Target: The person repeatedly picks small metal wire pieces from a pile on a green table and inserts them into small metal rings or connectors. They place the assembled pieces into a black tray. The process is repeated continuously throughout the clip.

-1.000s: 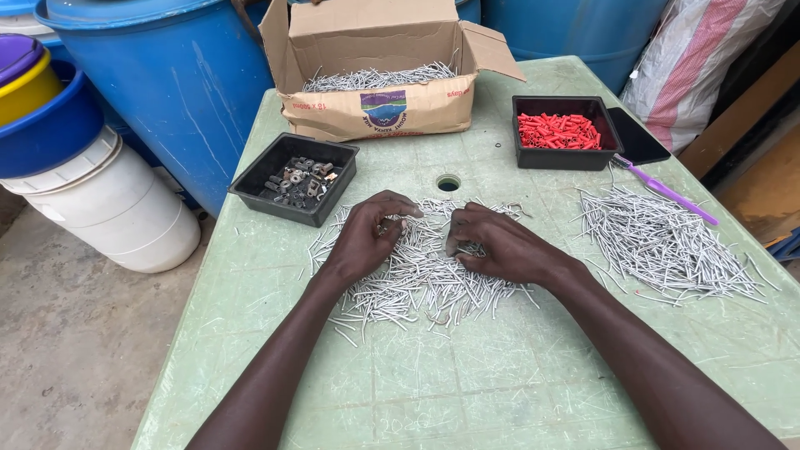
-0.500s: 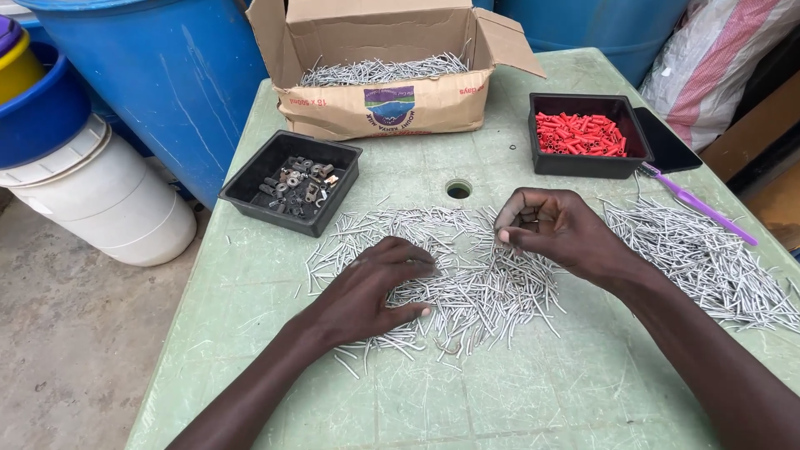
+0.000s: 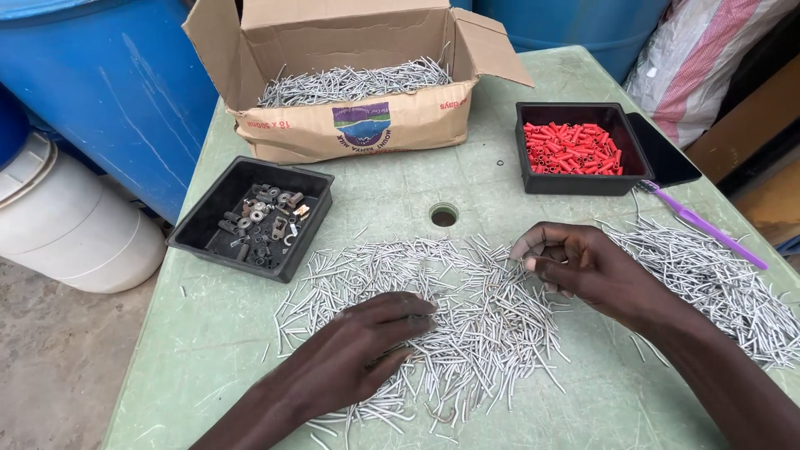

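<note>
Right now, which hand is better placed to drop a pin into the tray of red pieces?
Probably the right hand: it is lifted, fingers pinched, nearest the red-piece tray. The left hand lies flat on the middle pin pile, farther away.

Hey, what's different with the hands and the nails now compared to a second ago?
The left hand has pulled back toward the body and lies flat on the near side of the nail pile. The right hand has moved out to the right and lifted, fingers curled; whether it grips nails is unclear. The cardboard box, both black trays and the purple stick keep their places on the green table.
</note>
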